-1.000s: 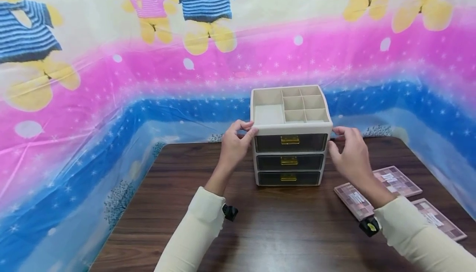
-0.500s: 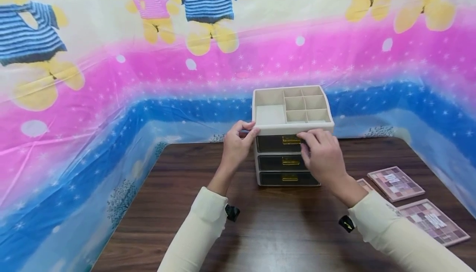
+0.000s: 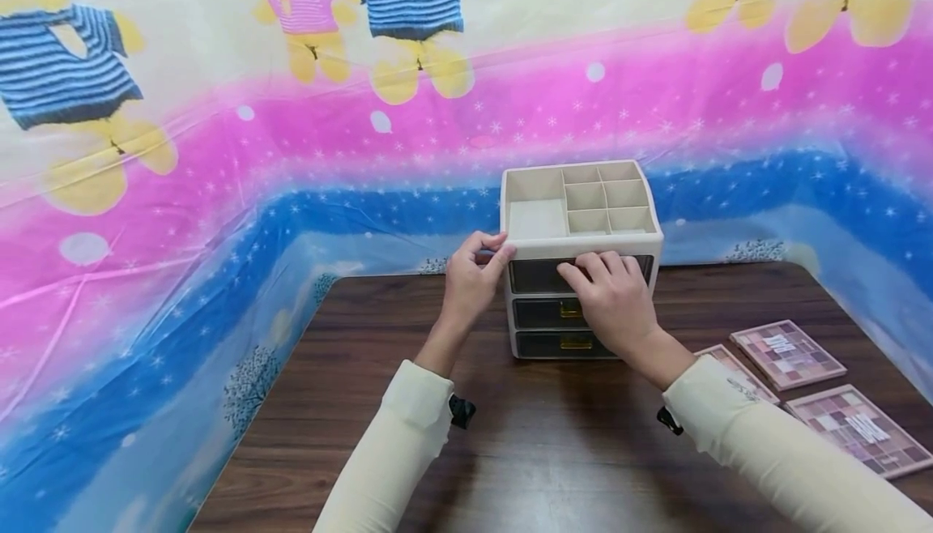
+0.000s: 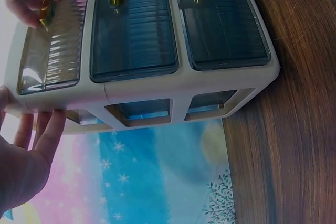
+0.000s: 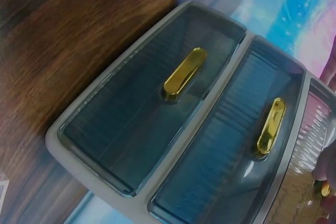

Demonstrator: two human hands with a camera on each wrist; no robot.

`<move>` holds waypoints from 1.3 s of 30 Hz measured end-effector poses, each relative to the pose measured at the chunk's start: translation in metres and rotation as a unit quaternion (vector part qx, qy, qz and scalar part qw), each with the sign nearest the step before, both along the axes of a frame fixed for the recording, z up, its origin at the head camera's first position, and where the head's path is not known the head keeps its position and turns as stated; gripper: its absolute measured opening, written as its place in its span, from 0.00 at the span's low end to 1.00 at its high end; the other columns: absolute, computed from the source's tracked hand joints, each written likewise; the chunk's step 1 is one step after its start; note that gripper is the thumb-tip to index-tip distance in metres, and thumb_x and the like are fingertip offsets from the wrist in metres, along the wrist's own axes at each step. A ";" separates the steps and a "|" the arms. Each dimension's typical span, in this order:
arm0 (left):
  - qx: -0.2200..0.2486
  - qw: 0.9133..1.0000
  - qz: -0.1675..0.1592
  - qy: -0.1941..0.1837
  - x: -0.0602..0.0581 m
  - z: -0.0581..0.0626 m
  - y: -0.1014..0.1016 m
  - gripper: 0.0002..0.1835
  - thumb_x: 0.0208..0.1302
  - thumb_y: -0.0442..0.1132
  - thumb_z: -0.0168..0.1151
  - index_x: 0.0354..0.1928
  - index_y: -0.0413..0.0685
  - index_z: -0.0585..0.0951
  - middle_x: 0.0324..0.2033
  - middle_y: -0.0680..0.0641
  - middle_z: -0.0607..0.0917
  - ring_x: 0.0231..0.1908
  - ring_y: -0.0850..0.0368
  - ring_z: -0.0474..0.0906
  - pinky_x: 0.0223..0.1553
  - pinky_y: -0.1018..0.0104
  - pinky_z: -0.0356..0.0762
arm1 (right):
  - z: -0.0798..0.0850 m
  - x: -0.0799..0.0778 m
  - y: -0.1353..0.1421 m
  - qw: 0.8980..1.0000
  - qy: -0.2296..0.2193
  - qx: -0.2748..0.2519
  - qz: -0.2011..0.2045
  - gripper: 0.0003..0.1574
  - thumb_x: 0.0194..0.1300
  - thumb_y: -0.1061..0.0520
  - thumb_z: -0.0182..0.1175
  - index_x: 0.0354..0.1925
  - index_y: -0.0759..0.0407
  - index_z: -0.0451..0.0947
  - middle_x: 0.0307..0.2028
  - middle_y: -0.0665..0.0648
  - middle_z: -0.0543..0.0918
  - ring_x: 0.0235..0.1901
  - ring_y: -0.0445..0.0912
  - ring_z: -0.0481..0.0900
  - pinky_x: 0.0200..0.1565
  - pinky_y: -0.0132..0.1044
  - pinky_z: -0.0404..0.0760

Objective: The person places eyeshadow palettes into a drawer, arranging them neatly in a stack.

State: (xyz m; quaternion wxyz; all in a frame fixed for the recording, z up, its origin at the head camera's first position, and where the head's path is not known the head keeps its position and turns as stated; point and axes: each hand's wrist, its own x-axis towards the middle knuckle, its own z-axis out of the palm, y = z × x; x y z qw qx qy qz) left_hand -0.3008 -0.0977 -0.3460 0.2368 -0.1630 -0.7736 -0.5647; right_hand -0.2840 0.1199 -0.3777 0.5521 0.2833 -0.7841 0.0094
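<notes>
A cream desktop organizer (image 3: 532, 240) stands upright on the table, with three dark see-through drawers and a divided open top. My left hand (image 3: 466, 282) holds its upper left front corner, thumb at the front and fingers against the side. Across the front, my right hand (image 3: 618, 302) covers part of the top drawer (image 3: 535, 276). In the left wrist view, its fingers pinch that drawer's gold handle (image 4: 46, 13). The drawer sits flush in the frame. Below it are the middle drawer (image 5: 210, 156) and the bottom drawer (image 5: 131, 114), both closed, with gold handles.
Several pinkish flat palettes lie right of the organizer on the wooden table (image 3: 539, 452): one at the back (image 3: 787, 353), one nearer (image 3: 863, 429), one partly behind the right sleeve (image 3: 736, 371). A printed bear curtain (image 3: 408, 144) hangs behind the table.
My right hand has moved left from the organizer's right side onto the top drawer's handle. The left hand keeps its place at the corner. The view has shifted slightly.
</notes>
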 end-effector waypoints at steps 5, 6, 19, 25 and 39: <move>0.000 1.000 -0.001 0.001 0.001 0.001 0.000 0.11 0.68 0.42 0.68 0.46 0.42 0.84 0.54 0.43 0.88 0.44 0.46 0.87 0.44 0.58 0.88 | 0.000 -0.002 0.001 1.000 0.015 0.004 0.001 0.14 0.73 0.62 0.52 0.44 0.55 0.85 0.37 0.59 0.84 0.34 0.58 0.79 0.30 0.51 0.75; 0.000 1.000 -0.001 0.000 0.001 0.001 0.001 0.11 0.69 0.41 0.68 0.46 0.42 0.84 0.54 0.43 0.88 0.44 0.45 0.87 0.44 0.58 0.88 | 0.000 -0.002 0.001 1.000 0.016 0.004 0.001 0.14 0.73 0.62 0.53 0.44 0.54 0.85 0.36 0.59 0.84 0.33 0.58 0.79 0.30 0.51 0.75; -0.002 1.000 -0.006 -0.006 0.001 0.001 0.000 0.11 0.70 0.43 0.67 0.47 0.44 0.84 0.55 0.45 0.87 0.44 0.47 0.87 0.39 0.62 0.88 | 0.002 0.022 0.003 0.999 0.024 -0.003 0.042 0.15 0.73 0.64 0.53 0.41 0.55 0.87 0.33 0.59 0.84 0.29 0.58 0.77 0.28 0.51 0.73; 0.002 1.000 -0.005 -0.006 0.000 0.000 0.000 0.11 0.69 0.42 0.68 0.46 0.43 0.84 0.55 0.45 0.88 0.43 0.49 0.87 0.39 0.64 0.87 | 0.002 0.037 0.004 0.998 0.039 -0.008 0.057 0.14 0.71 0.64 0.54 0.39 0.55 0.87 0.32 0.58 0.83 0.27 0.57 0.76 0.27 0.51 0.72; 0.004 1.000 -0.008 0.004 -0.003 -0.001 0.000 0.11 0.68 0.40 0.68 0.45 0.39 0.83 0.54 0.43 0.88 0.43 0.46 0.88 0.42 0.63 0.87 | 0.000 0.051 0.006 0.997 0.045 -0.004 0.059 0.15 0.70 0.64 0.54 0.41 0.57 0.88 0.31 0.58 0.84 0.30 0.56 0.79 0.30 0.51 0.75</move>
